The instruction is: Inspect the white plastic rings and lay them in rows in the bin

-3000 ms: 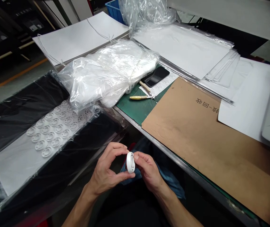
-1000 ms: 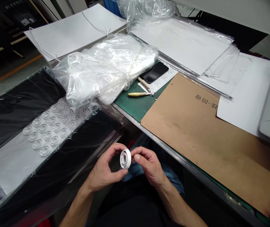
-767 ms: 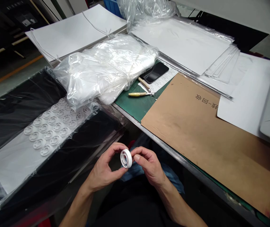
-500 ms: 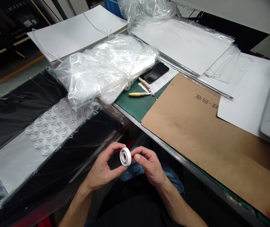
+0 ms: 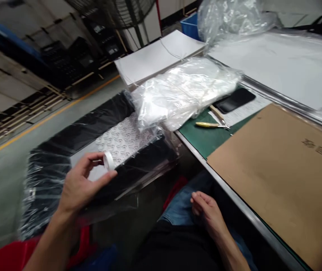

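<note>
My left hand [image 5: 80, 184] pinches a small white plastic ring [image 5: 109, 160] between thumb and fingers, held over a black plastic-lined box [image 5: 65, 162]. Inside the box lies a white sheet with several identical white rings [image 5: 123, 138] laid in rows. My right hand [image 5: 206, 210] rests low near my lap beside the table edge, fingers loosely curled, with nothing seen in it.
A clear bag of white material [image 5: 183, 90] overhangs the box and the green mat [image 5: 206, 137]. Yellow-handled snips [image 5: 210, 125], a black phone [image 5: 234, 100], a brown cardboard sheet [image 5: 279, 173] and stacks of white sheets [image 5: 158, 56] lie on the table. A red stool [image 5: 11, 256] shows below.
My right hand has let go of the ring and dropped toward my lap. My left hand has carried the ring left over the box. The view has swung left.
</note>
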The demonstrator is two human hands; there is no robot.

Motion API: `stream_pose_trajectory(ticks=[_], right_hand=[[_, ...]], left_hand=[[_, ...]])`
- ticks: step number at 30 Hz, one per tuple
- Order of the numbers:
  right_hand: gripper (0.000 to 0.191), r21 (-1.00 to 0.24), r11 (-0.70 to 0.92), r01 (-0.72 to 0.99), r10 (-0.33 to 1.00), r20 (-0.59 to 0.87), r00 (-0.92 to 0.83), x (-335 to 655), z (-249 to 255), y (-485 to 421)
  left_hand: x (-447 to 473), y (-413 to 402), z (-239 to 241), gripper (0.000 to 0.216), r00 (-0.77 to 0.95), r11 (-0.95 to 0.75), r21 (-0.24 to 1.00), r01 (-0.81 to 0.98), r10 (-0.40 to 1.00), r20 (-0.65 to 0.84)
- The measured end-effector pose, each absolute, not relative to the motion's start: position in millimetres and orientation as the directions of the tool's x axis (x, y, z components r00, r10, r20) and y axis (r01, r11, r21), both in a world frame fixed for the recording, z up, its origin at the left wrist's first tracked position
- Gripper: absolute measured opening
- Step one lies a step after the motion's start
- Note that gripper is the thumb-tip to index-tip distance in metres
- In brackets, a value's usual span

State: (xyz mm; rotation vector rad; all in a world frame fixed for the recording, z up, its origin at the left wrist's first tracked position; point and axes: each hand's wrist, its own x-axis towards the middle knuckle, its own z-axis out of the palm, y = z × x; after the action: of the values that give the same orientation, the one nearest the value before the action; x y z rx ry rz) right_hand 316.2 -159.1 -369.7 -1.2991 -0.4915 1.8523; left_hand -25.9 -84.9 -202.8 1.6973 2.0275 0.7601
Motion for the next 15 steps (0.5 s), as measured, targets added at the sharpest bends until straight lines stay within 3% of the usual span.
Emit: stream_pose_trajectory(ticks=[3, 5, 8, 15], right_hand=[[0.049, -0.637, -0.617, -0.462, 0.758, -0.639, -0.132, 316.3, -372.5, -160.1], [0.05, -0.603, -0.632, -0.487, 0.734, -0.667, -0.126, 315.6, -371.1, -159.3], [0.049, -0.574, -0.655, -0.491, 0.701, -0.703, -0.115, 314.2, -370.3, -158.1], [0.049, -0.579, -0.671, -0.464, 0.688, -0.72, -0.096, 310.7, -379.2, -158.1]], left_hand=[[-92.0, -68.5, -193.6, 0.071, -0.344, 0.382, 0.362, 0.85, 0.924, -0.166], [-126.9, -60.2, -202.0, 0.073, -0.296, 0.38, 0.218, 0.899, 0.894, -0.337], [-157.9, -56.2, -229.3, 0.067, -0.237, 0.345, 0.148, 0.927, 0.843, -0.483], [-173.2, -68.8, -288.6, 0.06, -0.203, 0.337, 0.098, 0.936, 0.749, -0.631]])
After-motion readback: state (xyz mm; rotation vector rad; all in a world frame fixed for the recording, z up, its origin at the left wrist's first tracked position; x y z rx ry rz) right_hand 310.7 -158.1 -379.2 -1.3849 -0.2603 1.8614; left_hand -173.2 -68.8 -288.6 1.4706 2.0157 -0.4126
